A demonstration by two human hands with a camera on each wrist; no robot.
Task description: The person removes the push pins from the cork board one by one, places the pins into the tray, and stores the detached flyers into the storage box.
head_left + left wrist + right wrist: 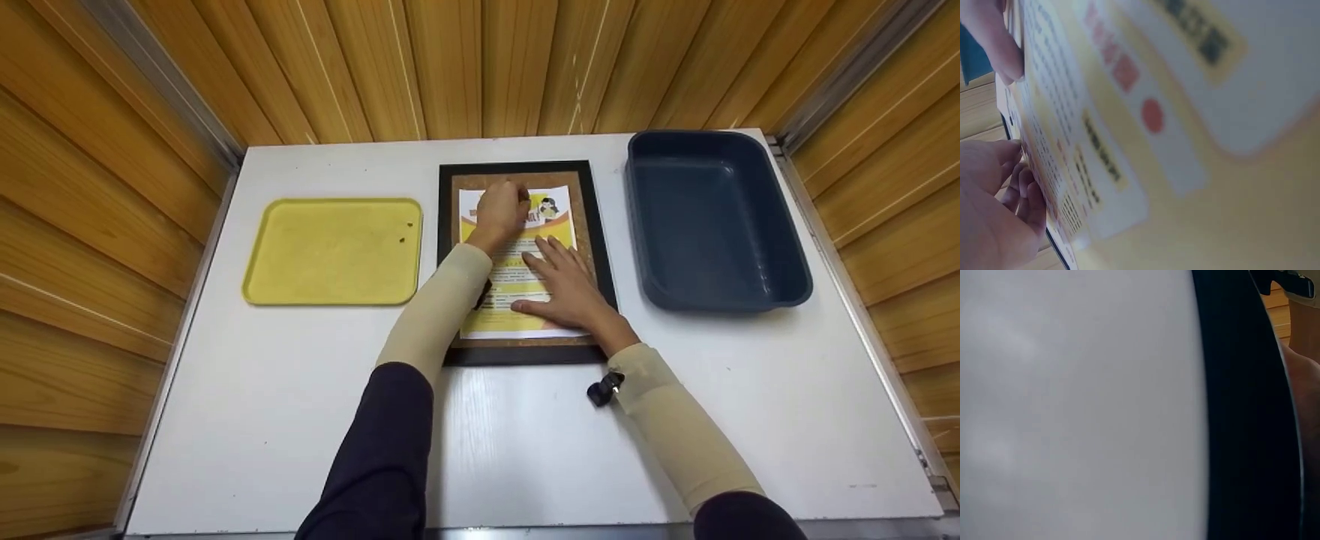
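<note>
Hands on the flyer [517,262]: left hand [501,210] with curled fingers at its top edge, contents not discernible, right hand [564,281] flat with fingers spread pressing its lower half onto the black-framed cork board [525,352], mid-tabletop [300,412], between yellow tray [334,251] and dark blue tub [712,217].

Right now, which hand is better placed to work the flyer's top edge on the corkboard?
Left. The left hand is curled at the top edge of the yellow-and-white paper flyer, while the right hand lies flat lower down, pressing it against the black-framed corkboard.
</note>
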